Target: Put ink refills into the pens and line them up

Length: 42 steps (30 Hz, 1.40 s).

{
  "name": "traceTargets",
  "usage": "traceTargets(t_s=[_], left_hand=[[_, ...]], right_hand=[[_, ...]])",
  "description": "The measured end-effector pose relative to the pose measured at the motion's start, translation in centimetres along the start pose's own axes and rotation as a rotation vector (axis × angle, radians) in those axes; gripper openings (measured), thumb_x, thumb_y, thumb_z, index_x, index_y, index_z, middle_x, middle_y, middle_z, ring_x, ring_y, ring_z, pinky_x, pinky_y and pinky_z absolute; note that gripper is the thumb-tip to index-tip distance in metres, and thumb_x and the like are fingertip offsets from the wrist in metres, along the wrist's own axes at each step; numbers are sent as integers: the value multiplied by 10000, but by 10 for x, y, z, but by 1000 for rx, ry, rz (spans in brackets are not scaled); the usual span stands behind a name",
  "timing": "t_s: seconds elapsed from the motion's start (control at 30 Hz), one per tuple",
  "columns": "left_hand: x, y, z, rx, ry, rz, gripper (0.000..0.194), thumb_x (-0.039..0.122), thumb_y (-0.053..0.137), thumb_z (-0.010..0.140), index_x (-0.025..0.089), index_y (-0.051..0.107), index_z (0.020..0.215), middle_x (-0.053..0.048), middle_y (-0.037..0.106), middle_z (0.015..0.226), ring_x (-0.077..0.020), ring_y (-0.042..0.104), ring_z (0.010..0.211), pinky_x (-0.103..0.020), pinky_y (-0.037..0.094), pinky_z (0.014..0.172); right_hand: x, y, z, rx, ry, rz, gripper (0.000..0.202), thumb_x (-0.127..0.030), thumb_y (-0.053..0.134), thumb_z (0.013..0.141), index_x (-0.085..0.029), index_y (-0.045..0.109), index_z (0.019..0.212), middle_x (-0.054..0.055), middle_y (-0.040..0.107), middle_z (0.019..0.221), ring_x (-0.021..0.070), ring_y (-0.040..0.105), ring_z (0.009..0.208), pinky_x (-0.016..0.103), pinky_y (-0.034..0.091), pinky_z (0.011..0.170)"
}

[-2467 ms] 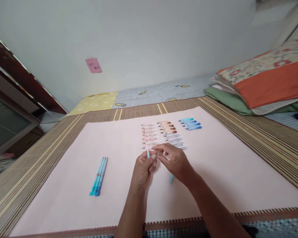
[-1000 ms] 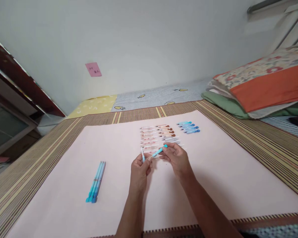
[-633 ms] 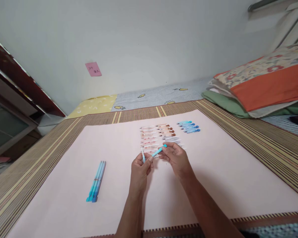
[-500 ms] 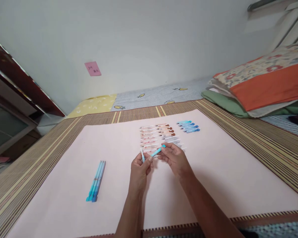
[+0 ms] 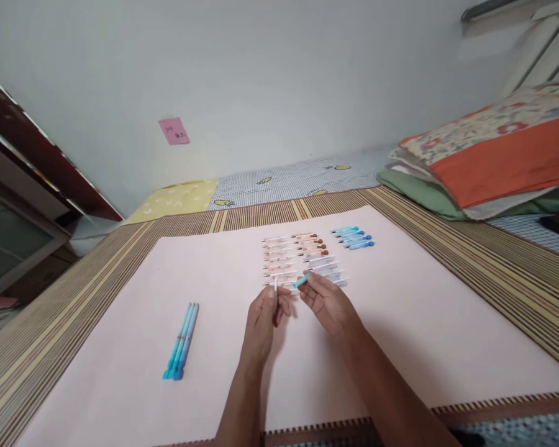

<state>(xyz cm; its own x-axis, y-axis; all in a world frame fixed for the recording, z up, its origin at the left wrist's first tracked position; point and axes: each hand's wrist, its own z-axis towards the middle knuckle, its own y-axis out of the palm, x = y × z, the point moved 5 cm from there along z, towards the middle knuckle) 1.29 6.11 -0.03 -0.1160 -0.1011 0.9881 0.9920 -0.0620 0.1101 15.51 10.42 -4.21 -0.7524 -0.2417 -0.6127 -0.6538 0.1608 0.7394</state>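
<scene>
The turquoise piece (image 5: 300, 281) and the three blue pens (image 5: 181, 341) look like smooth plastic with a soft sheen, while the pale pens (image 5: 279, 267) seem partly see-through plastic. The pink sheet (image 5: 223, 335) looks smooth, matt and papery, against the finely ribbed, woven-looking mat (image 5: 447, 248). The pillow (image 5: 507, 155) and the checked spread (image 5: 289, 177) are matt cloth, the note (image 5: 174, 131) is paper, and the wall (image 5: 284, 81) has a flat, smooth finish.

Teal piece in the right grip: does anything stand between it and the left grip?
Nothing visible does. The teal piece points toward the left grip, its end close to the fingertips; contact is unclear.
</scene>
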Motion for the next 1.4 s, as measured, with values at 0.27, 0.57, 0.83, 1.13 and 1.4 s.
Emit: traceTargets(t_s=[0.27, 0.57, 0.83, 1.13, 1.4], left_hand=[[-13, 12, -3, -129, -45, 189, 345, 480, 472, 992, 177, 633, 962, 15, 555, 661, -113, 425, 565, -243, 299, 553], [-14, 16, -5, -76, -68, 189, 352, 508, 506, 966, 187, 641, 917, 5, 566, 642, -136, 470, 577, -252, 311, 564], [-21, 20, -3, -106, -183, 84, 385, 553, 556, 910, 173, 618, 905, 21, 559, 570, -102, 376, 461, -237, 249, 482], [-21, 27, -6, -182, -319, -124, 377, 537, 588, 891, 168, 549, 960, 28, 588, 584, -56, 265, 393, -228, 166, 427], [-20, 29, -8, -219, -353, -330, 378, 523, 651, 870, 160, 558, 916, 22, 563, 574, -48, 261, 410, -218, 168, 430]], right_hand=[[-13, -9, 5, 20, -37, 28, 368, -254, 938, 573, -173, 729, 864, 0, 734, 750, 110, 669, 704, 201, 549, 648], [-18, -5, 5, 7, -142, -154, 447, -355, 923, 587, -189, 719, 950, 12, 728, 807, 145, 674, 743, 258, 539, 666], [-37, 0, 1, -33, -325, -427, 451, -420, 859, 646, -197, 699, 1005, 36, 730, 838, 154, 650, 704, 275, 508, 628], [-37, 10, -2, -199, -373, -599, 358, -351, 796, 723, -192, 711, 1032, 15, 685, 795, 152, 632, 695, 278, 497, 628], [-29, 13, -4, -251, -264, -529, 443, -380, 825, 715, -204, 717, 1106, 1, 685, 779, 137, 607, 675, 272, 489, 656]])
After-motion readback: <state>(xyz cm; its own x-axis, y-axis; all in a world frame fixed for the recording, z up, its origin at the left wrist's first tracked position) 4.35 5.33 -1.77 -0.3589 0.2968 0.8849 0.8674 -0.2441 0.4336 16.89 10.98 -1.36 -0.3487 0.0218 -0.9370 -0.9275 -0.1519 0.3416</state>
